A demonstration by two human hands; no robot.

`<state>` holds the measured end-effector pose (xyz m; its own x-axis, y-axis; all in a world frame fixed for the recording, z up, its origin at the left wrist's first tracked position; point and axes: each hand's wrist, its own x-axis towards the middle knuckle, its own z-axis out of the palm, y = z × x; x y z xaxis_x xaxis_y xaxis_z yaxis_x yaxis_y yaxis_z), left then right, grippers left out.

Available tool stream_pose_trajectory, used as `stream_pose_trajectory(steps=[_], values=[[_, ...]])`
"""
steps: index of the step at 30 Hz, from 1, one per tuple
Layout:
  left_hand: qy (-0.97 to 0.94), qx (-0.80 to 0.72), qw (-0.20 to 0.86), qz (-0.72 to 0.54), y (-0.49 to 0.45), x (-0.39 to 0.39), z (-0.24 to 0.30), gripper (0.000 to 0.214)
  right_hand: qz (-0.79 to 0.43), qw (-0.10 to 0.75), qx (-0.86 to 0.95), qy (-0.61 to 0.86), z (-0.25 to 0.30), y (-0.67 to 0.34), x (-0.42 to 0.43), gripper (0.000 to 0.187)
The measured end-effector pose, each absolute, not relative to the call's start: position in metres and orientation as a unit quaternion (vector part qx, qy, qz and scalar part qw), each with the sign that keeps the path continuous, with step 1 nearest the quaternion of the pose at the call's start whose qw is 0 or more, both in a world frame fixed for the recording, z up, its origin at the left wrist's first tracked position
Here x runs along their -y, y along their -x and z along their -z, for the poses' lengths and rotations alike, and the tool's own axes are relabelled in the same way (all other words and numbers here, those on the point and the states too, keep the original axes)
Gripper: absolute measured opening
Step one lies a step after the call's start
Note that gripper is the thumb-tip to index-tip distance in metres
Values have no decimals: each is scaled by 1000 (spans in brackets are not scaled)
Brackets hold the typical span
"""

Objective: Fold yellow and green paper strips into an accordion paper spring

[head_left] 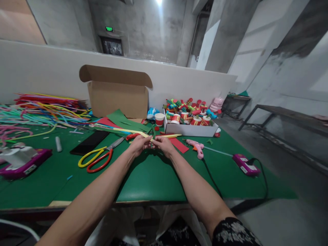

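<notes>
My left hand [139, 144] and my right hand [164, 144] meet above the middle of the table. Both are closed, fingertips pinched together around a thin green strip [154, 132] that sticks up between them. A pale yellow strip [128, 130] runs up to my left fingers; I cannot tell if it is gripped or lies behind. Scissors with one yellow and one red handle [99, 160] lie left of my left hand. Another red-handled tool [132, 136] is partly hidden behind that hand. A red paper piece [179, 145] lies just right of my right hand.
A white box [192, 130] of small red and green crafts stands behind, beside a paper cup [159, 119]. A pink glue gun [196, 147] and purple power strip [246, 165] are right. Left are a black phone [89, 142], pipe cleaners [51, 111] and another power strip [30, 165].
</notes>
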<state>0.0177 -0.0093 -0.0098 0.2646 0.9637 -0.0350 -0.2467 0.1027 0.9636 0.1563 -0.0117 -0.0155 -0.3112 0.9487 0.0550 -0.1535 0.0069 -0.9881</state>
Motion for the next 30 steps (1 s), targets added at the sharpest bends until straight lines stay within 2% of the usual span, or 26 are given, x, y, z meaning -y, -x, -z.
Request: stream_pose_trajectory(steps=[3, 8, 11, 18, 25, 30], values=[[-453, -394, 646, -471, -17, 10, 8, 29, -627, 451, 519, 366, 15, -158, 11, 33], [-466, -368, 640, -487, -17, 9, 10, 31, -616, 513, 446, 399, 16, -159, 8, 26], [-490, -363, 622, -491, -17, 7, 14, 34, -622, 510, 436, 402, 16, -159, 8, 24], [-527, -414, 531, -519, -16, 5, 16, 36, -628, 474, 469, 402, 17, -159, 10, 28], [-525, -389, 571, -498, -19, 8, 13, 39, -603, 536, 444, 391, 18, -157, 6, 32], [-509, -406, 533, -540, -17, 7, 10, 41, -609, 547, 424, 388, 17, -159, 5, 31]])
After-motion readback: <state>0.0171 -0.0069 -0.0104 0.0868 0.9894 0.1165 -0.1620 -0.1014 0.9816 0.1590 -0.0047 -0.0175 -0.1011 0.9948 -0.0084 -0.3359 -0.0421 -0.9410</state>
